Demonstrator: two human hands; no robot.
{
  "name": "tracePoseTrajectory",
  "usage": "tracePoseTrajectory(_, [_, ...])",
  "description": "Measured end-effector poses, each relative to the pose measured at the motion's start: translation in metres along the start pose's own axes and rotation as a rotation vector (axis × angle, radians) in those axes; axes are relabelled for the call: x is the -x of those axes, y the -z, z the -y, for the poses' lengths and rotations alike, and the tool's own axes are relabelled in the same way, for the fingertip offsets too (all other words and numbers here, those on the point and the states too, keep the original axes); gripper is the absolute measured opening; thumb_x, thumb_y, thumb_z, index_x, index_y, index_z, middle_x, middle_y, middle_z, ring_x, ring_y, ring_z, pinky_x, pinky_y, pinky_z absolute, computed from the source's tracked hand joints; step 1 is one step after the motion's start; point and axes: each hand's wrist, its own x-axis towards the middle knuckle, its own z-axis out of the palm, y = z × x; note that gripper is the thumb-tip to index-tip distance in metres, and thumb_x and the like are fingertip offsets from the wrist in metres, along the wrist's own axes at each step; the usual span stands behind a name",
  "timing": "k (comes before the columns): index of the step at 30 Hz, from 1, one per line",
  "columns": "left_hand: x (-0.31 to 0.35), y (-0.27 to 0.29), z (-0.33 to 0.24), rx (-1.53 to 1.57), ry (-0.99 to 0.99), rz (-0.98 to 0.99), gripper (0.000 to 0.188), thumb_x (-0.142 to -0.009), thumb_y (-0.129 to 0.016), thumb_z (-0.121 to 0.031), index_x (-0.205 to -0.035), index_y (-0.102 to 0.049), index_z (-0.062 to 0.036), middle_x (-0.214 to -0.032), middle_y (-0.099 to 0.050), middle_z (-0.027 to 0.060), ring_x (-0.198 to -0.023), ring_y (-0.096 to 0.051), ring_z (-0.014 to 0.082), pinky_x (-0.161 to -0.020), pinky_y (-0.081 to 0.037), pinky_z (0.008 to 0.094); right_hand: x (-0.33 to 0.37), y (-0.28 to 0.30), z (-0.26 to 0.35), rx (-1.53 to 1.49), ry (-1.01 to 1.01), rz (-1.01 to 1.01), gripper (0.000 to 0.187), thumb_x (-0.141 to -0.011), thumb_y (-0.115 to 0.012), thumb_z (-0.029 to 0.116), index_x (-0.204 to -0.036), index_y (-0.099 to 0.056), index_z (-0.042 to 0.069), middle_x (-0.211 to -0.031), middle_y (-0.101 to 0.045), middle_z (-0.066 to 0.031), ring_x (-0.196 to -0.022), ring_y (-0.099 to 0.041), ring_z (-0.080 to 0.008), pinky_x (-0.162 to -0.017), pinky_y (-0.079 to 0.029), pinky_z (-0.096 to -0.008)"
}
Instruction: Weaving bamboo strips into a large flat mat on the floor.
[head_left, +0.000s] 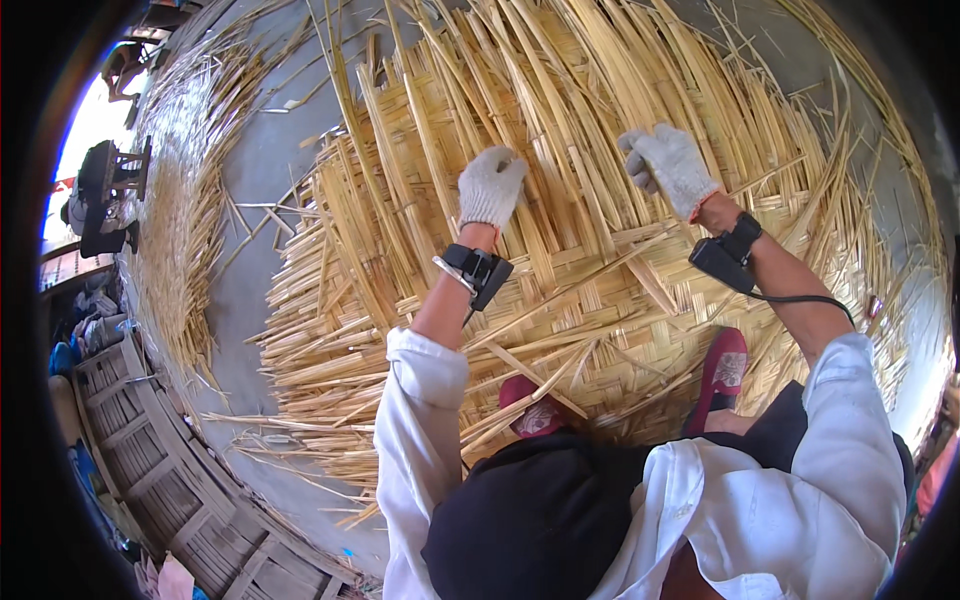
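Note:
A large mat of split straw-coloured reed strips (640,320) lies on the floor under me, plaited in a flat weave near my feet. Long loose strips (545,110) stretch away from the woven part toward the far side. My left hand (492,186), in a white knitted glove, is closed over these strips near the middle; whatever its fingers hold is hidden. To its right, my right hand (668,165), gloved alike, hovers above or rests on the strips, which I cannot tell. Its fingers are bent but apart, with nothing visible in them.
My feet, in dark red patterned shoes (725,362), are on the mat's near part. Another woven reed piece (180,200) lies on the grey floor (250,180) at the left. A slatted wooden frame (165,470) stands at the lower left. Loose strips stick out around the mat's edges.

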Motion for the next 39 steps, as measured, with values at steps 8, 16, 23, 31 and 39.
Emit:
tracePoseTrajectory(8, [-0.017, -0.025, -0.025, -0.339, -0.151, 0.003, 0.031, -0.077, -0.062, -0.029, -0.085, -0.062, 0.0012, -0.081, -0.063, 0.0193, -0.075, -0.061, 0.0311, -0.074, -0.048, 0.0365, -0.001, -0.004, -0.006, 0.025, 0.017, -0.017, 0.032, -0.088, -0.053, 0.029, -0.097, -0.057, -0.002, -0.066, -0.058, -0.0038, -0.050, -0.051, -0.0088, -0.043, -0.040, -0.0213])
tracePoseTrajectory(16, [-0.038, -0.018, -0.035, -0.223, -0.084, 0.142, 0.039, -0.078, -0.062, -0.033, -0.088, -0.060, 0.0043, -0.086, -0.062, 0.0232, -0.082, -0.061, 0.0333, -0.074, -0.046, 0.0374, 0.001, -0.004, -0.005, -0.005, 0.007, 0.017, 0.031, -0.087, -0.052, 0.027, -0.098, -0.058, -0.001, -0.070, -0.060, -0.0057, -0.054, -0.054, -0.0092, -0.046, -0.041, -0.0216])
tracePoseTrajectory(23, [-0.063, -0.033, -0.034, 0.130, 0.091, 0.032, 0.040, -0.078, -0.063, -0.033, -0.092, -0.058, 0.0047, -0.093, -0.061, 0.0257, -0.087, -0.060, 0.0344, -0.079, -0.046, 0.0368, 0.001, -0.039, -0.020, -0.088, 0.062, -0.041, 0.029, -0.088, -0.052, 0.026, -0.091, -0.058, -0.001, -0.073, -0.062, -0.0082, -0.055, -0.056, -0.0120, -0.048, -0.045, -0.0245])
tracePoseTrajectory(31, [-0.045, -0.010, -0.030, -0.069, -0.136, -0.252, 0.030, -0.076, -0.062, -0.031, -0.071, -0.054, -0.0021, -0.065, -0.054, 0.0078, -0.059, -0.048, 0.0190, -0.060, -0.043, 0.0360, -0.003, -0.046, -0.041, 0.354, 0.255, 0.011, 0.031, -0.090, -0.047, 0.027, -0.085, -0.057, -0.002, -0.075, -0.065, -0.0162, -0.068, -0.063, -0.0274, -0.058, -0.049, -0.0387])
tracePoseTrajectory(39, [0.007, 0.020, -0.001, 0.208, 0.109, 0.164, 0.037, -0.078, -0.064, -0.026, -0.102, -0.062, 0.0024, -0.082, -0.061, 0.0067, -0.070, -0.056, 0.0143, -0.063, -0.047, 0.0306, -0.032, -0.069, -0.056, 0.941, 0.600, -0.191, 0.030, -0.090, -0.044, 0.027, -0.090, -0.058, 0.001, -0.076, -0.061, -0.0172, -0.066, -0.060, -0.0331, -0.062, -0.048, -0.0421])
